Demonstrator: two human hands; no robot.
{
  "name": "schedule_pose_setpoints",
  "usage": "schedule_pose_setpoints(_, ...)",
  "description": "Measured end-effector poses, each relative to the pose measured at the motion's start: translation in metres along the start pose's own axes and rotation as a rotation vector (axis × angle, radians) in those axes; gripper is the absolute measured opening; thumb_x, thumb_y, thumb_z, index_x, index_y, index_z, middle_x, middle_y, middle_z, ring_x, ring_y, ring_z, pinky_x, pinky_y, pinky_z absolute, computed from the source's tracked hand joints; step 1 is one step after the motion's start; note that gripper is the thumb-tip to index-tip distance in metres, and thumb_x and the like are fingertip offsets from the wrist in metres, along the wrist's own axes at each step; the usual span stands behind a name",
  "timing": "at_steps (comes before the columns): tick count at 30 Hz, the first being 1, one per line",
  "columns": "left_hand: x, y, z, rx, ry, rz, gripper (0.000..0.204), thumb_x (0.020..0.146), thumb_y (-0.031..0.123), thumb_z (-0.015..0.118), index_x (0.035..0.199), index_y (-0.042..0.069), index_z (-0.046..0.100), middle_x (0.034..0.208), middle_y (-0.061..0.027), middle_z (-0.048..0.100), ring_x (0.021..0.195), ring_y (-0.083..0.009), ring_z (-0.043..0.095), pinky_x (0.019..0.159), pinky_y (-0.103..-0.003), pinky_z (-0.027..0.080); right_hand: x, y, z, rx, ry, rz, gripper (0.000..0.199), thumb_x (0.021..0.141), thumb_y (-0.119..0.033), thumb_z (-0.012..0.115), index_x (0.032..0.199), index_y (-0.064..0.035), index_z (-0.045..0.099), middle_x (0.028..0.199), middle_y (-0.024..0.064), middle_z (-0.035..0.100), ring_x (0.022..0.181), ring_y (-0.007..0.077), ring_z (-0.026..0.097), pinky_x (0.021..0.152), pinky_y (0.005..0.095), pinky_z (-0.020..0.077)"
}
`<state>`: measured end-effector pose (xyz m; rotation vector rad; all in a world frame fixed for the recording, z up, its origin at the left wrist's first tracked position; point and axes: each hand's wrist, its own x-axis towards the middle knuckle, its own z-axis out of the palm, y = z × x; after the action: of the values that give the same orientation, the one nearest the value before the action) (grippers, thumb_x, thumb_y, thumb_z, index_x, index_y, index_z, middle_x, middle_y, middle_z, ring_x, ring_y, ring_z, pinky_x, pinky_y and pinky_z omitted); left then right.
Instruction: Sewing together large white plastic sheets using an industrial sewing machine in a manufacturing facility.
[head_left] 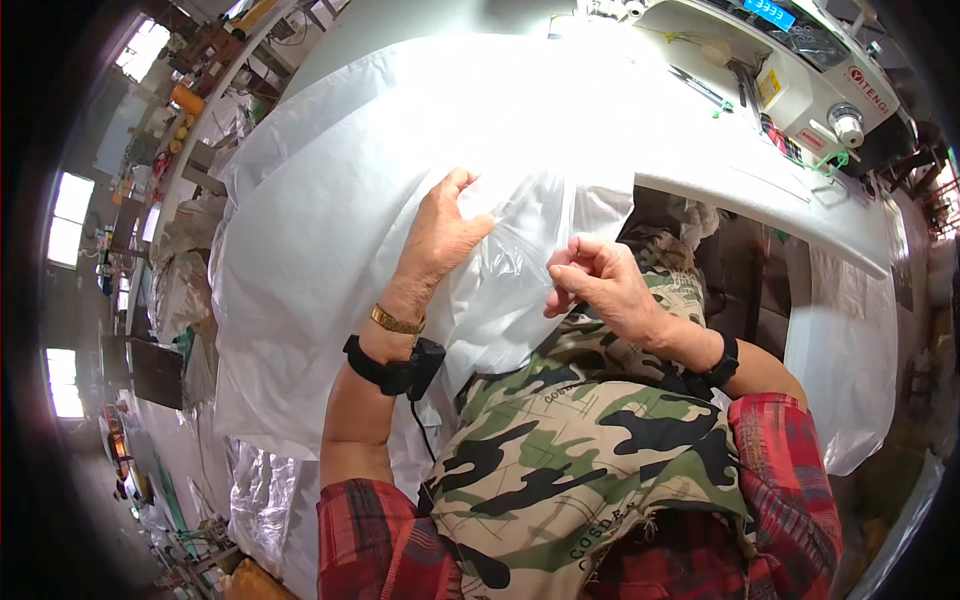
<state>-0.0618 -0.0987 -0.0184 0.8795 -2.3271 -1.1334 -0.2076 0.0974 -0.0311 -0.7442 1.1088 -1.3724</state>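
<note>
A large translucent white plastic sheet (300,280) spreads over the white worktable and hangs down over my lap. On its nearer part rests my left hand (440,230), thumb and forefinger apart, with sheet showing between them. Just right of it the plastic is creased and shiny. My right hand (605,285) is closed in a pinch beside the sheet's right-hand folds, above my camouflage apron (590,440). Whatever its fingertips hold, if anything, is too small or too hidden to make out.
A white sewing machine (800,90) with a lit display and a round knob stands at the far right. Tweezers (700,88) lie on the bright tabletop near it. More plastic (840,370) hangs at the right. Cluttered shelving (190,130) runs along the left.
</note>
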Motion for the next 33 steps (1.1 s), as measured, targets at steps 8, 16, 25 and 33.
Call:
schedule_pose_setpoints(8, -0.019, 0.032, 0.013, 0.175, 0.275, 0.285, 0.022, 0.085, 0.014, 0.072, 0.098, -0.001, 0.062, 0.088, -0.0199, 0.064, 0.075, -0.0345, 0.064, 0.068, -0.042, 0.050, 0.001, -0.035, 0.015, -0.515, -0.012, -0.287, 0.015, 0.100, -0.014, 0.060, 0.095, 0.0001, 0.060, 0.081, 0.0000, 0.062, 0.071, 0.0061, 0.061, 0.064, 0.0212, 0.0504)
schedule_pose_setpoints(16, -0.016, 0.042, 0.011, -0.073, 0.174, 0.238, 0.013, 0.091, 0.008, 0.068, 0.084, -0.001, 0.062, 0.070, -0.0060, 0.056, 0.060, -0.0162, 0.050, 0.056, -0.032, 0.042, 0.013, -0.034, 0.029, -0.550, 0.064, -0.370, 0.019, 0.097, -0.016, 0.064, 0.102, 0.0011, 0.058, 0.070, 0.0065, 0.060, 0.061, 0.0128, 0.058, 0.056, 0.0269, 0.0475)
schedule_pose_setpoints(25, -0.010, 0.037, 0.005, -0.393, -0.160, 0.006, 0.016, 0.092, 0.011, 0.068, 0.083, -0.001, 0.063, 0.071, 0.0061, 0.054, 0.067, -0.0025, 0.045, 0.058, -0.022, 0.039, 0.016, -0.033, 0.018, -1.209, -0.013, -0.634, 0.011, 0.089, -0.009, 0.071, 0.093, -0.0030, 0.063, 0.069, 0.0109, 0.059, 0.057, 0.0255, 0.058, 0.053, 0.0359, 0.0460)
schedule_pose_setpoints(33, -0.005, 0.029, 0.020, -0.490, -0.362, -0.038, 0.014, 0.093, 0.010, 0.064, 0.084, 0.000, 0.064, 0.073, 0.0063, 0.056, 0.068, -0.0014, 0.046, 0.059, -0.021, 0.040, 0.012, -0.031, 0.020, -1.043, -0.064, -0.726, 0.020, 0.092, -0.016, 0.067, 0.079, -0.0044, 0.056, 0.073, 0.0109, 0.061, 0.067, 0.0290, 0.064, 0.058, 0.0397, 0.0497)
